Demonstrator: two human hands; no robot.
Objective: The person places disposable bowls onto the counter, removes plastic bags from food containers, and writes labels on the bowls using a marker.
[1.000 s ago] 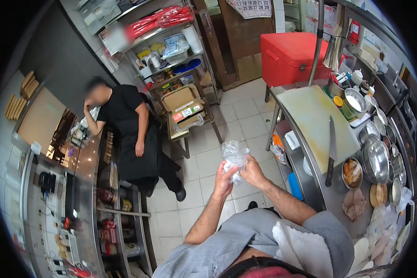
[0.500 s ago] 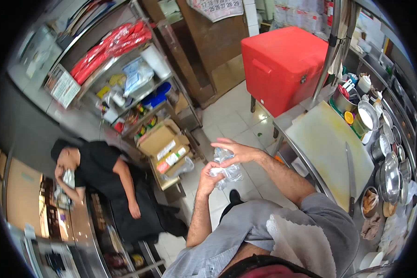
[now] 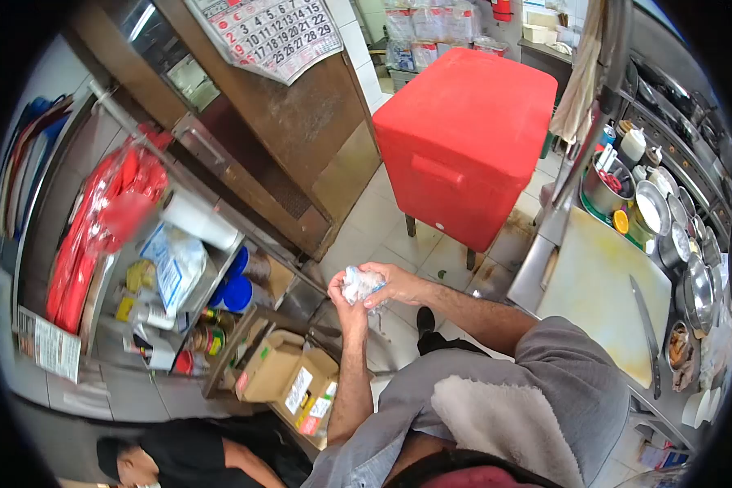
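Both hands are together in front of my body, above the tiled floor. Between them is a bunched-up see-through plastic bag (image 3: 359, 285), crumpled into a small wad. My left hand (image 3: 346, 299) grips it from the left with the fingers curled. My right hand (image 3: 392, 285) closes on it from the right, thumb and fingers pressed against the plastic. Whether anything is inside the wad I cannot make out.
A big red cooler box (image 3: 464, 138) stands ahead. At right, a cutting board (image 3: 598, 293) bears a knife (image 3: 647, 325), near metal bowls (image 3: 695, 297). Shelves with red plastic packs (image 3: 98, 236) and an open cardboard box (image 3: 281, 374) are left. A co-worker (image 3: 179, 455) is lower left.
My view has swung left, and the co-worker now sits lower in it. The plastic, spread loosely before, is bunched smaller. My right hand's fingers have closed onto it.
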